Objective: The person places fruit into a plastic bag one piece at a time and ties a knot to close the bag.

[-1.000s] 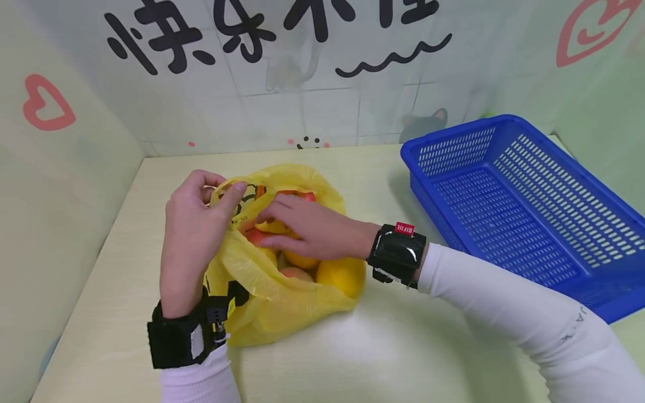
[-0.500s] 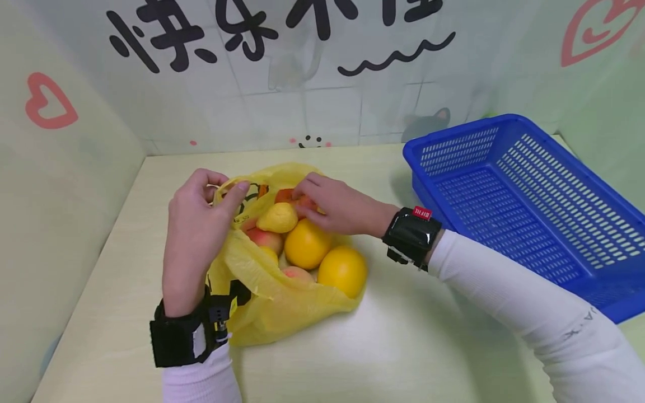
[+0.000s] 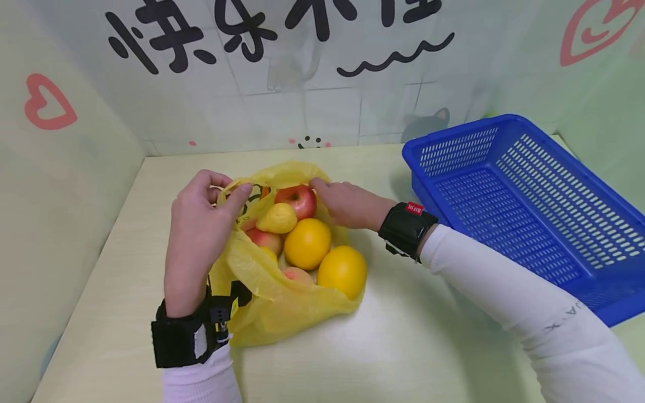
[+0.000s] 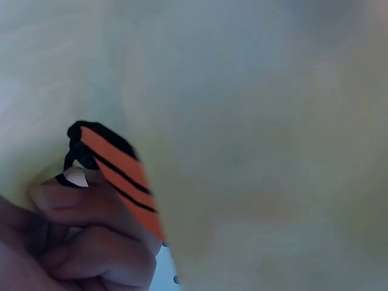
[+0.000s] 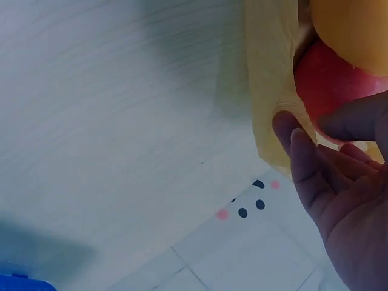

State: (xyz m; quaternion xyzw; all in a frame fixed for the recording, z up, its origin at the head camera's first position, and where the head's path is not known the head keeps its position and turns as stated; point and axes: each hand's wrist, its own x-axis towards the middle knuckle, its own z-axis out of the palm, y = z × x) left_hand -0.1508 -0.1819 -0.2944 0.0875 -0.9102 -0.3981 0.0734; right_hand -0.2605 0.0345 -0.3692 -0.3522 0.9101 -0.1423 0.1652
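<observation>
A yellow plastic bag (image 3: 287, 316) lies open on the table with fruit inside. My left hand (image 3: 196, 240) pinches its rim at the upper left. At the right rim, my right hand (image 3: 350, 205) holds the bag's edge, thumb inside by the red apple (image 3: 298, 200) and fingers outside, as the right wrist view shows. A lumpy yellow fruit like a lemon (image 3: 278, 218) rests against the apple. Below it sit two oranges (image 3: 307, 244) and pinkish peach-like fruits (image 3: 269, 239), partly covered by the plastic. In the left wrist view, the bag (image 4: 254, 145) hides most of the scene.
A blue perforated plastic basket (image 3: 514, 218) stands at the right of the pale table (image 3: 393, 347). Behind the table rises a wall (image 3: 327, 115) with black lettering and drawings. Another wall (image 3: 55, 184) bounds the left side.
My right hand has moved from over the fruit to the bag's right rim, uncovering the lumpy yellow fruit, an orange and then the apple. My left hand stays nearly still.
</observation>
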